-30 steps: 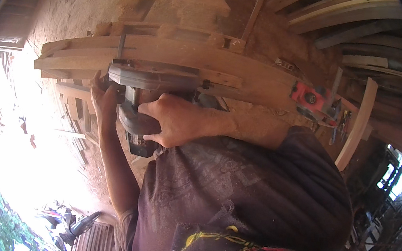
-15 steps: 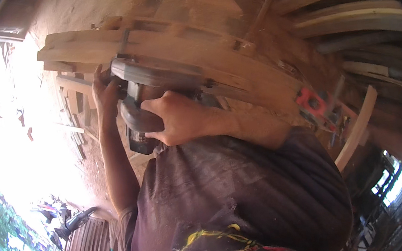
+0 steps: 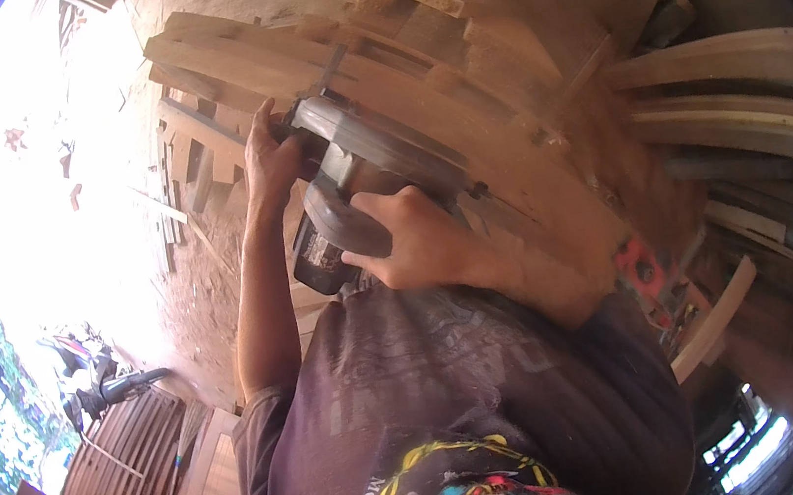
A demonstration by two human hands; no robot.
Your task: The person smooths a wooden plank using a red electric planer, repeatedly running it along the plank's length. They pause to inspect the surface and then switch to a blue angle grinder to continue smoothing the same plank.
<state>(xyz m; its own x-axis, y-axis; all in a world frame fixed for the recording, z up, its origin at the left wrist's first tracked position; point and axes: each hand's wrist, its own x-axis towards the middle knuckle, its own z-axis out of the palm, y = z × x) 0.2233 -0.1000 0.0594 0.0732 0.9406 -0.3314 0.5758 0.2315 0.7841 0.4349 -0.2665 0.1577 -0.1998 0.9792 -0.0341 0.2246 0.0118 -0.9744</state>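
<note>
A dusty grey handheld power tool, by its shape a circular saw, rests on a wide wooden board. Its rear handle is wrapped by my right hand, whose forearm crosses in front of my shirt. At the tool's far left end, my left hand is closed around a dark front grip, with the fingertips partly hidden. A thin dark bar sticks out past the front of the saw. The blade cannot be seen from above.
Several planks and offcuts lie beneath and to the left of the board. Long curved timbers are stacked at the right. A red tool sits near my right elbow. A slatted wooden panel and a parked motorbike are at lower left.
The whole view has turned and shifted, so saw, hands and board appear farther right. Both hands keep the same hold on the saw; movement along the board cannot be told.
</note>
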